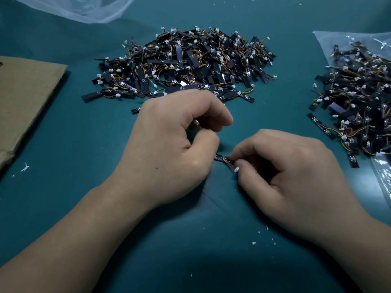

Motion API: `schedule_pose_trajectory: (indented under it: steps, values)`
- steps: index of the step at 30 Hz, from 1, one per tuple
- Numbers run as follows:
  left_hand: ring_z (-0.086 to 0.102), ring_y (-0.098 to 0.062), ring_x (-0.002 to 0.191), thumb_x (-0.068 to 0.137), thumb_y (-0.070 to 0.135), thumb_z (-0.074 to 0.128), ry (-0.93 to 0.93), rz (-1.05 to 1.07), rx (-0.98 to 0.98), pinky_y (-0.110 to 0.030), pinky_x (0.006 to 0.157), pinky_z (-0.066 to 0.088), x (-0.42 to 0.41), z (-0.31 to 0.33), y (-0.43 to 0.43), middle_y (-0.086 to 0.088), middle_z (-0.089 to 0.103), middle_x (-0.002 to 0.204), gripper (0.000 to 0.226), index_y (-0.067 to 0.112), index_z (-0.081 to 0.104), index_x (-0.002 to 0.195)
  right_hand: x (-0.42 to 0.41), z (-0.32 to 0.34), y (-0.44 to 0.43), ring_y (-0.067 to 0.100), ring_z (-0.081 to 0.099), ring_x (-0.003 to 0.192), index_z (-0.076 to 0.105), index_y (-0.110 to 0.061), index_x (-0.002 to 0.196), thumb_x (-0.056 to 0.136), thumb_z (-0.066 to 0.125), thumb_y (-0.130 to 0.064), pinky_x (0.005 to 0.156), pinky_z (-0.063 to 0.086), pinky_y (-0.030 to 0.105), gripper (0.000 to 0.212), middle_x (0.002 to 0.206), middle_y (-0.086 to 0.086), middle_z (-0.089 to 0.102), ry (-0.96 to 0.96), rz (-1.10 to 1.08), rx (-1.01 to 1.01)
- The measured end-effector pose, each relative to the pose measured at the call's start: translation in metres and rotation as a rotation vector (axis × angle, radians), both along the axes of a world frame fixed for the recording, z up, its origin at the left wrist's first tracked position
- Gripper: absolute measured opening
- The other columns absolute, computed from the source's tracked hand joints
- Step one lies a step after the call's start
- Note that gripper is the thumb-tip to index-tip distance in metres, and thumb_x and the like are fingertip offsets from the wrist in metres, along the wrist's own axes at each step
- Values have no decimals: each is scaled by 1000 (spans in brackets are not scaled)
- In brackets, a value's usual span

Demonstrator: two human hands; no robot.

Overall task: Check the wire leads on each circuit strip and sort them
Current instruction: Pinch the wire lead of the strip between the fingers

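Held item: short black circuit strip [219, 158] with orange and yellow wire leads [228, 162] ending in a white plug [236, 169]. It sits just nearer the camera than the large heap of black strips [184, 64]. Cannot tell whether it rests on the cloth or is lifted.

Progress (judged): lead check on 1 strip is in hand. The large heap suggests most of the work remains. A smaller heap [355, 98], well right of the large heap and partly on a clear plastic bag [330, 45], may be sorted stock. Which of the 2 heaps is checked cannot be told.

Right hand [296, 172]: closed, pinching the leads at the plug end between thumb and forefinger, other fingers curled under.

Left hand [175, 149]: just nearer than the large heap, fingers curled. A second strip [196, 123], seen only as a dark scrap with a white plug, shows inside the curl, so the hand seems to grip it. Whether its thumb touches the held strip: cannot tell.

Around: teal cloth [190, 240] under everything, brown cardboard sheet [27, 98] left of the large heap, white mesh [84, 9] beyond it.
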State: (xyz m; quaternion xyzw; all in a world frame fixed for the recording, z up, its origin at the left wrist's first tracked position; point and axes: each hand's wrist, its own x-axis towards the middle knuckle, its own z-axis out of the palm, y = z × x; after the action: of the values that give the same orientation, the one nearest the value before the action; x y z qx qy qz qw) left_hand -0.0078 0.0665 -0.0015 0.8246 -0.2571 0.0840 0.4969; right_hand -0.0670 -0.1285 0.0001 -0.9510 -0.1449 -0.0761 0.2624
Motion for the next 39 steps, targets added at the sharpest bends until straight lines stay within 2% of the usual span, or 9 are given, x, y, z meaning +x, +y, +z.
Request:
schedule_pose_trajectory:
  steps: [4, 8, 10, 16, 20, 23, 27, 35, 39]
  values:
    - [60, -6, 79, 79, 6, 61, -115, 7, 168, -18, 74, 45, -6, 4, -2, 9, 68, 83, 19, 15, 73, 90, 1, -2, 0, 17, 63, 74, 69, -33, 90, 86, 63, -31, 64, 53, 42, 7, 78, -14, 64, -13, -54, 15]
    - [55, -11, 89, 85, 24, 65, -77, -69, 342, -37, 85, 46, -6, 4, -1, 17, 63, 88, 15, 32, 70, 96, 2, -1, -1, 16, 60, 71, 69, -32, 91, 85, 65, -27, 63, 52, 41, 9, 77, -14, 63, -13, -49, 59]
    - [52, -10, 91, 87, 27, 62, -76, -95, 404, -40, 85, 41, -6, 3, -2, 20, 61, 90, 16, 37, 68, 97, 2, 0, -2, 19, 63, 74, 70, -32, 91, 85, 64, -27, 65, 52, 44, 10, 80, -12, 65, 1, -24, 54]
    - [51, -10, 96, 88, 26, 62, -46, -96, 401, -39, 87, 39, -5, 3, -2, 21, 62, 95, 22, 41, 66, 104, 1, 2, -3, 21, 59, 70, 71, -30, 85, 83, 63, -26, 61, 50, 43, 9, 76, -12, 59, 2, 17, 39]
    - [55, -12, 95, 91, 28, 62, -50, -73, 380, -45, 88, 42, -7, 5, -2, 20, 63, 93, 15, 36, 68, 103, -1, 2, -2, 20, 60, 74, 69, -32, 92, 88, 63, -34, 63, 50, 43, 8, 80, -12, 60, -1, 0, 2]
    - [55, -14, 93, 96, 31, 55, -51, -21, 337, -46, 88, 43, -8, 7, -3, 17, 64, 92, 15, 32, 69, 100, -1, 2, -1, 18, 61, 79, 70, -35, 100, 92, 62, -44, 65, 51, 43, 14, 83, -13, 60, 18, -9, -9]
    - [53, -14, 95, 93, 31, 49, -25, -22, 363, -42, 90, 40, -9, 9, -3, 18, 63, 93, 22, 32, 70, 98, 1, 2, -1, 17, 62, 80, 69, -35, 94, 93, 61, -41, 67, 52, 45, 10, 83, -15, 61, 21, -28, 3]
    - [50, -15, 95, 84, 38, 64, -41, -52, 470, -39, 89, 36, -10, 8, -3, 17, 61, 94, 5, 35, 65, 80, 3, -2, -1, 16, 57, 70, 66, -31, 88, 91, 61, -37, 62, 52, 43, 9, 76, -14, 60, -17, -112, 3]
    - [48, -13, 95, 89, 40, 62, -63, -82, 497, -36, 85, 32, -8, 7, -3, 18, 61, 97, 5, 36, 65, 86, 2, 1, -3, 13, 59, 73, 70, -33, 95, 93, 60, -41, 64, 51, 42, 13, 79, -14, 62, 10, -66, 37]
